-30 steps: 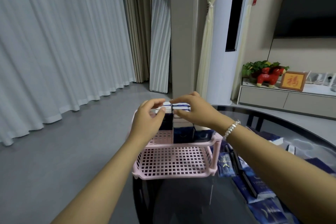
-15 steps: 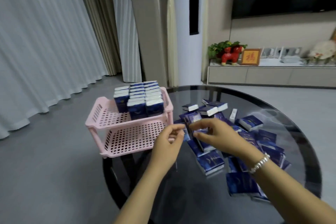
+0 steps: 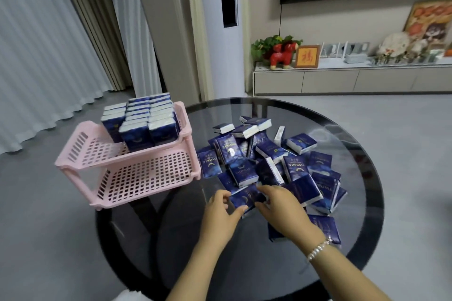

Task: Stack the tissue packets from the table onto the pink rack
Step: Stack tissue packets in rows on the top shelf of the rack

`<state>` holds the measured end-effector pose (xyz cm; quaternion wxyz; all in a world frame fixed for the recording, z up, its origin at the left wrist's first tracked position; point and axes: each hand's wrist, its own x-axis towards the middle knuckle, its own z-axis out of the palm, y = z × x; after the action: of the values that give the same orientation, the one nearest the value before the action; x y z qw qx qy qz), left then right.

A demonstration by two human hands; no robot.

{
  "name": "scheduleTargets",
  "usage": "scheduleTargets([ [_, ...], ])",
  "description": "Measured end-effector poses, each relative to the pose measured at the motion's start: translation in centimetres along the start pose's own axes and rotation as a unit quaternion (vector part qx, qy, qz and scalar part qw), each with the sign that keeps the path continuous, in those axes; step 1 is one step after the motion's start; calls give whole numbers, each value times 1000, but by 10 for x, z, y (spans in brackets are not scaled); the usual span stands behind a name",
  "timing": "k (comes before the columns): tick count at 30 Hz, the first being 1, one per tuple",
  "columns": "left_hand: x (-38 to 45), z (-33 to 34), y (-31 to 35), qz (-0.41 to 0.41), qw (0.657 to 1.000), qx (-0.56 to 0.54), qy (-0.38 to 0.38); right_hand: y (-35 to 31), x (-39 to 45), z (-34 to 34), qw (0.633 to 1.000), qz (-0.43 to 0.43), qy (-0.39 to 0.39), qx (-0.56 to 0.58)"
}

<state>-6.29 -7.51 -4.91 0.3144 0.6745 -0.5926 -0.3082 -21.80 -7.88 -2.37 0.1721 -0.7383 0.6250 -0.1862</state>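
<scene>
A two-tier pink rack stands on the left edge of the round dark glass table. Its upper shelf holds several upright dark blue tissue packets in rows; the lower shelf is bare. A loose pile of the same blue packets lies on the table to the right of the rack. At the pile's near edge, my left hand and my right hand both hold one flat packet, the left pinching its left end and the right curled over its right end.
The table rim curves around close behind and to the right of the pile. Bare glass lies between the pile and me. Beyond the table are a grey floor, white curtains at the left, and a low TV cabinet with ornaments.
Both hands left the packets on the rack's upper shelf and came down to the pile, where they have taken hold of one packet. The view turned right and down toward the table.
</scene>
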Motion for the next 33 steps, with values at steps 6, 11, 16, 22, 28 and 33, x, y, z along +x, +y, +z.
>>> scheduleTargets([
  [6,-5,1,-2,37,998,-33,43,-5,1,9,997,9,22,69],
  [11,1,1,-3,19,977,-206,56,-3,6,-5,987,-2,132,96],
  [16,5,-9,-5,-24,935,-349,63,10,32,-21,983,57,166,-46],
  [22,13,-14,-9,-63,885,-458,51,12,52,-21,991,64,88,-78],
  [28,12,-14,-9,-59,873,-481,47,2,43,-28,968,41,145,203],
  [33,7,-16,-6,-40,882,-469,34,-17,26,-23,879,101,111,452],
])
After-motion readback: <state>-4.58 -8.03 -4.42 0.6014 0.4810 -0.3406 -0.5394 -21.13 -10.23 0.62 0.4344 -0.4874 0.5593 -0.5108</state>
